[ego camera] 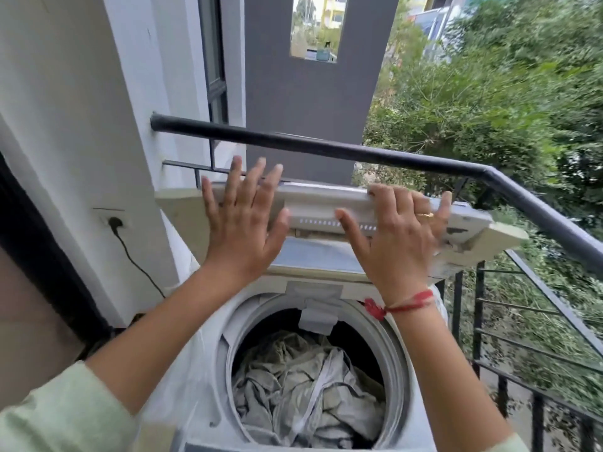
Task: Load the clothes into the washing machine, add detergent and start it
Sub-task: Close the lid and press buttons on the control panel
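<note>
Curled over the top edge of the lid (323,197), the right hand (398,236) grips it; the left hand (242,223) presses flat, fingers spread. Nearest, clothes (303,386) lie heaped in the drum (395,370) (soft, limp); beyond, the stiff hinged lid probably swings lightly, best held by its edge.

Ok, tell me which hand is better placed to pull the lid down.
Probably the right hand: its fingers hook over the top of the lid. The left hand only lies flat against it.
</note>
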A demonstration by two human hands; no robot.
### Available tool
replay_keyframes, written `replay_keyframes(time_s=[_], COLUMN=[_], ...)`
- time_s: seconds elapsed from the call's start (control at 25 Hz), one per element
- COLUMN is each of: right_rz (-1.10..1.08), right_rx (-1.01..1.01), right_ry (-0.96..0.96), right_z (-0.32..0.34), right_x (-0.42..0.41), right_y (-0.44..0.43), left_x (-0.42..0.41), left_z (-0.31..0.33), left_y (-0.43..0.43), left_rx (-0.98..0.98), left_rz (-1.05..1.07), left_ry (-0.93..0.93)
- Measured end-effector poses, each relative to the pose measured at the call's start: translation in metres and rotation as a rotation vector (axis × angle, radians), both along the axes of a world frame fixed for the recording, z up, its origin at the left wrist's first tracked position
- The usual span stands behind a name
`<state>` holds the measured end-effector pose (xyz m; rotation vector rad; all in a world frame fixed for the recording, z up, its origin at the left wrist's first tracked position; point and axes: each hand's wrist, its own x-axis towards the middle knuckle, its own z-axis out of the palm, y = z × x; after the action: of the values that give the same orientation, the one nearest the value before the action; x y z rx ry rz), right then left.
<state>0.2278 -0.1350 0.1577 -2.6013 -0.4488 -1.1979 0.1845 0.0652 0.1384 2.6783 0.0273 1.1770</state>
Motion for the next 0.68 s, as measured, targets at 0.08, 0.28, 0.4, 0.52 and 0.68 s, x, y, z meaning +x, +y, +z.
replay_keyframes(time_s=[0.08, 0.28, 0.4, 0.52, 0.68], right_rz=[0.113, 0.218, 0.280, 0.278, 0.262], right_rx=[-0.072, -0.288, -0.285, -0.331, -0.272], right_ry=[0.054, 0.252, 0.348, 0.479, 0.596], right_z=[-0.002, -0.032, -0.068, -0.122, -0.174], right_x=[-0.029, -0.085, -0.115, -0.144, -0.156], right_y=[-0.016, -0.044, -0.053, -0.059, -0.058], left_x=[-0.036, -0.097, -0.134, -0.175, -0.198], left_z=[-0.024, -0.084, -0.124, -0.175, -0.206], left_y=[-0.007, -0.020, -0.028, -0.036, -0.028], left_rx=[0.058, 0.114, 0.133, 0.143, 0.105], left_rz=[-0.002, 0.037, 0.037, -0.013, -0.081], left_ry=[-0.019, -0.004, 0.065, 0.241, 0.524])
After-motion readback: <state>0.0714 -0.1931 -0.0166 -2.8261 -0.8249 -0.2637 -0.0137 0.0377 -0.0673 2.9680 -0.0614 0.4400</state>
